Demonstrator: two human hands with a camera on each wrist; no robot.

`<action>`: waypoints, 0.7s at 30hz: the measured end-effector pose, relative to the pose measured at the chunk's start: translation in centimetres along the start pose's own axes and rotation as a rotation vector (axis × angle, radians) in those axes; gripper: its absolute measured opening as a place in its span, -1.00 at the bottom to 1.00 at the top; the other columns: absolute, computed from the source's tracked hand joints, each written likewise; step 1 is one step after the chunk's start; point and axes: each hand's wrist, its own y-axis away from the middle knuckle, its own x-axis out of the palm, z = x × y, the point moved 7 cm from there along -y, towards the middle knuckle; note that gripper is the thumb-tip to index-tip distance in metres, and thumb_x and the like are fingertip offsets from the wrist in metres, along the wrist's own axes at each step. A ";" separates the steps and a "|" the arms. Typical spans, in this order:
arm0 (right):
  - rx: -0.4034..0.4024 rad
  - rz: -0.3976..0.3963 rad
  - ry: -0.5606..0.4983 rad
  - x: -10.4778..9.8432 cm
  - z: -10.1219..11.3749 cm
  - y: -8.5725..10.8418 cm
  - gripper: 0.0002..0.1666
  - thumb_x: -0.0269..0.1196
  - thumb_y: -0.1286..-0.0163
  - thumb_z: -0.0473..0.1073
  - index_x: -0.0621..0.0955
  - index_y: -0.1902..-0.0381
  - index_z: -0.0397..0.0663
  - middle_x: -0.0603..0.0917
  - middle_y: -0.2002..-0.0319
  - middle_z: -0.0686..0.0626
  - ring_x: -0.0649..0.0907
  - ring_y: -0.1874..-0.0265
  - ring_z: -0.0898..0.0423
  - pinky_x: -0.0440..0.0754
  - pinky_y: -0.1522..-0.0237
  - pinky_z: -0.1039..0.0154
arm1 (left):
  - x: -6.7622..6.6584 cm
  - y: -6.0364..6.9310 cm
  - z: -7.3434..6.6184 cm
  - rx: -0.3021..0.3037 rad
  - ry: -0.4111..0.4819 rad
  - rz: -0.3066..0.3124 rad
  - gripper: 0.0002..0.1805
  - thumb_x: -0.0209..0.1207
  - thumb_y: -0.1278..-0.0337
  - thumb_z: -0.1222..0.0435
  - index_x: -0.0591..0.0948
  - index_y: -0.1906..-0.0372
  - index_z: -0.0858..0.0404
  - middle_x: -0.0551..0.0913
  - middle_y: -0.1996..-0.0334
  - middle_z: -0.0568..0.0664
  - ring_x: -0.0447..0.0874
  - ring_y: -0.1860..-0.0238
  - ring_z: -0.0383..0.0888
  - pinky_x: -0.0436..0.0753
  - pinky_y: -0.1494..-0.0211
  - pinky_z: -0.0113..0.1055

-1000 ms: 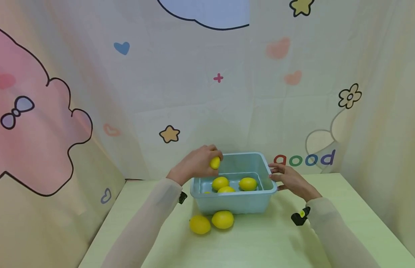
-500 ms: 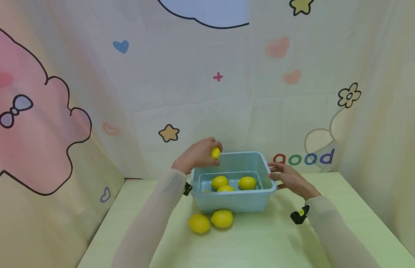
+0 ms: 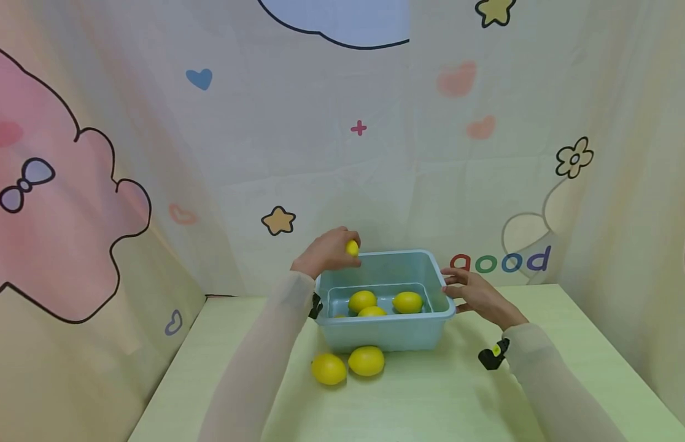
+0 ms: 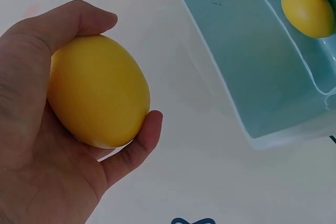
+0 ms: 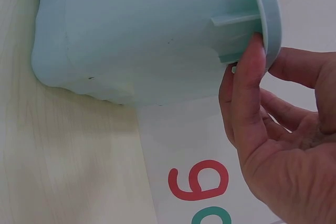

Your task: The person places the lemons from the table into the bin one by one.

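Note:
A yellow lemon (image 4: 100,90) sits in my left hand (image 3: 327,252), fingers and thumb curled round it. That hand is raised over the back left corner of a light blue plastic basin (image 3: 383,334). My right hand (image 3: 479,299) pinches the basin's right rim (image 5: 272,22), thumb on one side and fingertips beneath the lip on the other. Inside the basin lie several lemons (image 3: 407,302), some partly hidden by its front wall. Two more lemons, one on the left (image 3: 328,369) and one on the right (image 3: 366,361), rest on the table before the basin.
The pale wooden table (image 3: 431,399) has its back edge against a printed cloth curtain (image 3: 320,153). More curtain hangs on both sides. The basin stands near that back edge.
My left hand has risen and moved slightly away from me with the lemon, from over the basin's left part to its back left corner. My right hand stays on the rim.

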 end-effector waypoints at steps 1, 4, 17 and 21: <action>0.002 -0.001 0.001 0.0 0.0 0.0 -0.28 0.16 -0.44 -0.16 0.19 -0.48 -0.14 0.34 -0.36 -0.36 0.57 -0.11 -0.19 0.74 0.06 0.04 | 0.1 -0.1 0.1 -0.007 0.001 0.002 -0.60 0.32 -0.08 0.09 0.60 -0.05 0.07 0.55 0.06 -0.05 0.50 0.14 -0.10 0.63 0.08 -0.33; 0.001 -0.001 0.006 0.0 0.0 0.1 -0.27 0.15 -0.44 -0.16 0.19 -0.48 -0.14 0.33 -0.36 -0.37 0.56 -0.12 -0.21 0.74 0.05 0.03 | 0.5 -0.4 0.7 -0.030 0.014 0.006 -0.59 0.31 -0.09 0.10 0.60 -0.06 0.09 0.56 0.05 -0.03 0.50 0.14 -0.09 0.63 0.08 -0.32; 0.008 -0.011 0.001 -0.1 -0.2 -0.1 -0.27 0.16 -0.44 -0.16 0.20 -0.48 -0.12 0.34 -0.36 -0.35 0.56 -0.13 -0.18 0.74 0.05 0.04 | 2.9 -1.3 2.3 -0.100 0.098 0.059 -0.60 0.31 -0.12 0.15 0.60 -0.08 0.12 0.58 0.04 -0.03 0.49 0.07 -0.06 0.63 -0.06 -0.24; 0.007 -0.010 -0.004 -0.1 -0.2 -0.1 -0.27 0.16 -0.43 -0.16 0.20 -0.48 -0.12 0.34 -0.37 -0.34 0.55 -0.16 -0.20 0.74 0.05 0.04 | 3.5 -1.4 2.4 -0.109 0.114 0.064 -0.59 0.32 -0.11 0.17 0.60 -0.08 0.13 0.58 0.06 -0.02 0.48 0.07 -0.06 0.64 -0.06 -0.25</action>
